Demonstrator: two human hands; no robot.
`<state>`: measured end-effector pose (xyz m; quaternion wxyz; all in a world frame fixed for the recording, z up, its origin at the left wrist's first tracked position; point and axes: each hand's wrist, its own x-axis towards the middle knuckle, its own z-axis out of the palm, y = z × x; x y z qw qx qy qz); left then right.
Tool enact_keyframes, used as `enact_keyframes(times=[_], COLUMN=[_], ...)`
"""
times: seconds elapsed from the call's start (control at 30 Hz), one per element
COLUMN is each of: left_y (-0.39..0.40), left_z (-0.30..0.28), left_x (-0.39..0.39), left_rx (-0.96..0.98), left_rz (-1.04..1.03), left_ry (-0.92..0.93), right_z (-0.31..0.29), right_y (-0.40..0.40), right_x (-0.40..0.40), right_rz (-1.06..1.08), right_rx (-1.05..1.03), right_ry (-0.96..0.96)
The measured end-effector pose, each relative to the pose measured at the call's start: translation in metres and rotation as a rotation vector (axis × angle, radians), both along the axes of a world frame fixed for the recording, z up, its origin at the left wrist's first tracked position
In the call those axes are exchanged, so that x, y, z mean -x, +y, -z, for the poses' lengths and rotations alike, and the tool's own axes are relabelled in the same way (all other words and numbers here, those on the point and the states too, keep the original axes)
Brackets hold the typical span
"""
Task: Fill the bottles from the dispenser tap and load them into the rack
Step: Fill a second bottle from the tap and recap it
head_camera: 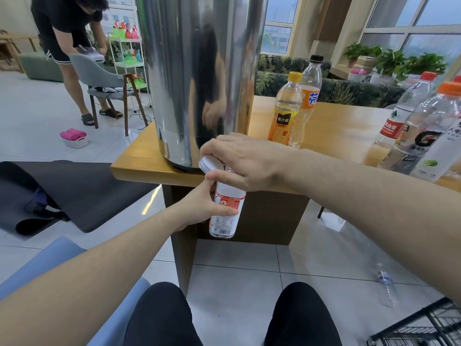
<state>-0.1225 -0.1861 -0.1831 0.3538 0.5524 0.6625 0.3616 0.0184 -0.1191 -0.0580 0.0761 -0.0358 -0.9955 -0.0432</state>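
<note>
A clear plastic bottle with a red and white label [225,216] hangs upright in front of the wooden table's edge, below the steel dispenser [199,78]. My left hand [204,206] grips its body around the label. My right hand [239,161] is over the bottle's top and holds its white cap [209,164], tilted at the neck. The dispenser tap is hidden behind my right hand. A black wire rack [421,328] shows at the bottom right corner on the floor.
Several bottles stand on the wooden table [139,166]: an orange juice bottle [284,111], a Fanta bottle [305,103], and a cluster at the right [419,128]. A clear bottle [386,283] lies on the tiled floor. Another person stands by a chair [104,81] at back left.
</note>
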Motion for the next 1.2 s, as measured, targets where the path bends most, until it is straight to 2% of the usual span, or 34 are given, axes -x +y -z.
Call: enact_keyframes(times=[1.2], left_y=[0.0036], left_z=[-0.0015], left_x=[-0.0039], left_rx=[0.002], left_rz=[0.022], left_ry=[-0.015], right_z=[0.0027], right_y=[-0.0043], right_x=[-0.0008], right_rz=[0.026], right_rx=[0.015], right_ry=[0.006])
